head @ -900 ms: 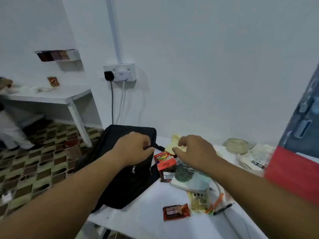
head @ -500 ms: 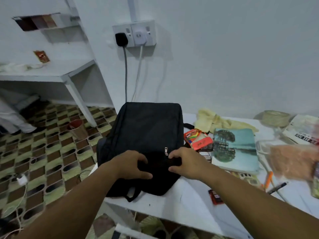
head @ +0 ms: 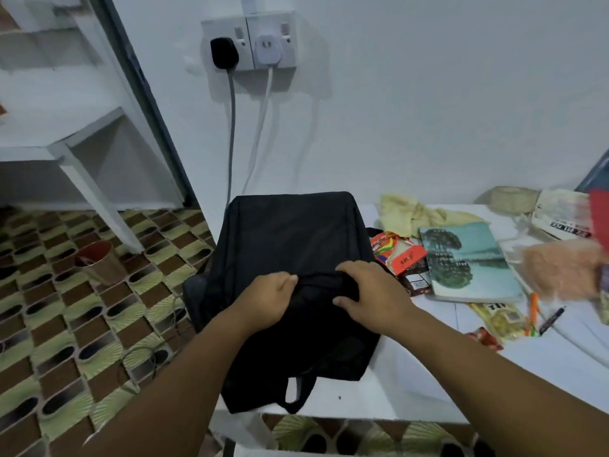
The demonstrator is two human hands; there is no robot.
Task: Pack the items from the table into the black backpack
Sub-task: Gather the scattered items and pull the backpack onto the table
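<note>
In the head view, the black backpack (head: 290,258) is lying flat at the centre of the frame on the left end of the white table (head: 543,364), and the person's left hand (head: 267,300) and right hand (head: 369,295) are both pinching a raised fold of its fabric, fingers curled into the cloth. The backpack is sagging and creasing under that grip, so it is probably soft, limp and light; it is best taken at the zip edge or a seam. The book (head: 468,262), snack packets (head: 400,255) and pens (head: 540,313) are waiting unpacked at centre right.

The backpack (head: 290,245) lies on the table's (head: 428,384) left edge. A book (head: 468,262) lies to its right. A cloth (head: 412,214) sits by the back edge.
</note>
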